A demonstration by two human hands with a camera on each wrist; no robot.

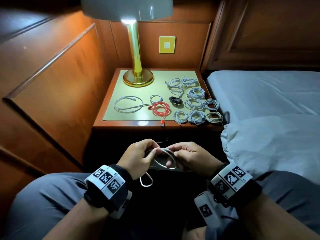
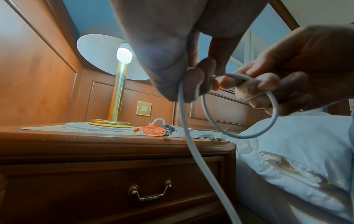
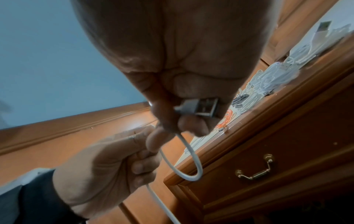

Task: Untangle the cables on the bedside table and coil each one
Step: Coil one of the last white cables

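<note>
Held cable: white cable point(image 1: 170, 157), round and smooth, bent into one small loop in front of the desk's point(image 1: 121, 122) front edge, above the person's lap; a tail point(image 1: 146, 181) hangs below the hands.
Plug: grey USB plug point(image 3: 199, 109) with metal shell, pinched in the right hand.
Left hand point(image 1: 138, 156): thumb and fingers curled, pinching the cable at the loop's left side.
Right hand point(image 1: 192, 157): fingers curled, pinching the loop's right side and the plug.
Writing: no brand or label readable on any cable; black-and-white square markers on both wristbands.
Coiled cables: white coils point(image 1: 194, 99) in rows along the desk's right edge, one black coil point(image 1: 175, 100) beside them.
Red cable point(image 1: 160, 109): loose coil near the front edge, plug end point(image 1: 162, 122) reaching the rim.
Loose white cable point(image 1: 128, 103): wide open loop at the desk's left side.
Small white coil point(image 1: 155, 98): just behind the red cable.
Lamp point(image 1: 137, 73): brass, lit, at the desk's back left.
Mat: pale yellow sheet point(image 1: 117, 77) under everything.
Drawer handle point(image 2: 149, 191): brass, below the desk's top.
Bed point(image 1: 263, 90): right of the desk, white bedding.
</note>
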